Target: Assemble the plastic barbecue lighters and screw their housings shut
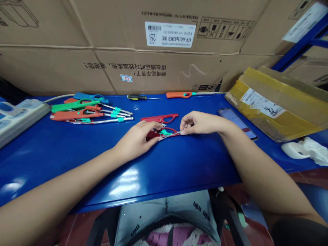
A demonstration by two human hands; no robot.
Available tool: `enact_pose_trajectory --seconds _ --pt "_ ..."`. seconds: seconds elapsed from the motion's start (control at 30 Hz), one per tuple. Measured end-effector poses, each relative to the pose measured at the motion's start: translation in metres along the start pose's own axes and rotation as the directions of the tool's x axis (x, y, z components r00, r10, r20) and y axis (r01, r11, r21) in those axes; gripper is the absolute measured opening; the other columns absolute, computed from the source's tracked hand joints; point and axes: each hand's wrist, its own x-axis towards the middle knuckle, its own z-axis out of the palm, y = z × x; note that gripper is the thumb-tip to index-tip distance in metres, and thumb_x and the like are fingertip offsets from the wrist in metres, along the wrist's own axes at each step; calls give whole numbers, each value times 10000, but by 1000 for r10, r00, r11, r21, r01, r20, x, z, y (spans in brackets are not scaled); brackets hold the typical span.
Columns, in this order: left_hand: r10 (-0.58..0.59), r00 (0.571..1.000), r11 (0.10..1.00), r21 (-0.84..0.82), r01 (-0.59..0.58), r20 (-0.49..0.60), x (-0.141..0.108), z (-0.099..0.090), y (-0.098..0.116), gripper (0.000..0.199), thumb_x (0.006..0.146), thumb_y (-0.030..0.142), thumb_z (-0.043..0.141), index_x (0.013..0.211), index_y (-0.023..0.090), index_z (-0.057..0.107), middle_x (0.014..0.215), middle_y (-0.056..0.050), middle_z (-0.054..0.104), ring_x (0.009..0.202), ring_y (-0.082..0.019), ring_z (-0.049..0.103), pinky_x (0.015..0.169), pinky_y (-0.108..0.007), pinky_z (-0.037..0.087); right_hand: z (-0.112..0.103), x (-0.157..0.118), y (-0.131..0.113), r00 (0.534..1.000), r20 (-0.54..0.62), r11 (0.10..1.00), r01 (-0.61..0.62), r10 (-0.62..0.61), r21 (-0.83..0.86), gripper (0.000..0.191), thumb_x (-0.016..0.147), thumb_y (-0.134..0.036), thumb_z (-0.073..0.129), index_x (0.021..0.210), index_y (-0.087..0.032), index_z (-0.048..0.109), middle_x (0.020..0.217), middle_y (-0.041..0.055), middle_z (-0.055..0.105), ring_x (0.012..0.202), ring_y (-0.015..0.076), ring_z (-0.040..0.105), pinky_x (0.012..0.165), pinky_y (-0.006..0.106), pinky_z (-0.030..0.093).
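My left hand (139,136) is closed around a red lighter half-shell (176,132), thumb in front and fingers behind it. A green trigger piece (166,132) and some small white part show inside this shell. At the shell's right end, the thumb and fingers of my right hand (196,123) pinch a thin part that looks like a wire or metal strip; its exact kind is too small to make out. Just behind my hands lies a second red half-shell (161,118), flat on the blue table (153,171).
Several long-necked lighters (77,114) lie piled at the left beside a white power strip (23,118). Behind are small screws (136,108), a screwdriver (137,97) and an orange lighter (179,95). At right are a phone (237,121), a taped box (279,106) and a tape roll (294,150).
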Motion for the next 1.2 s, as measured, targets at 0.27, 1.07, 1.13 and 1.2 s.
enact_pose_trajectory --seconds 0.27,1.07,1.13,1.2 --pt "48 998 999 7 -48 31 0 -2 -1 357 925 289 648 1268 191 646 1227 -75 724 1134 -246 670 990 -407 545 1 -5 -5 997 18 996 75 -74 -53 240 802 -368 710 923 -162 698 859 49 707 744 154 605 656 260 463" --pt "72 997 995 67 -70 -19 -2 -4 -4 438 948 254 565 1382 197 591 1329 -119 638 1136 -259 677 1013 -416 568 8 -1 -6 912 -124 889 340 -392 -307 221 965 -249 534 916 -141 721 936 85 731 814 179 628 758 292 441" --pt "73 997 995 68 -72 -15 -2 -4 -4 440 948 250 565 1385 197 591 1336 -121 636 1149 -264 673 1010 -420 571 7 -1 -6 916 -116 897 340 -384 -284 220 963 -248 536 921 -143 725 937 79 737 820 179 633 765 292 449" --pt "81 997 994 75 -80 -14 -2 -4 -2 437 953 249 564 1385 190 592 1339 -122 637 1160 -269 669 1001 -421 577 5 -2 -5 926 -102 911 329 -363 -250 217 957 -262 548 931 -150 732 934 69 747 816 177 641 761 289 457"
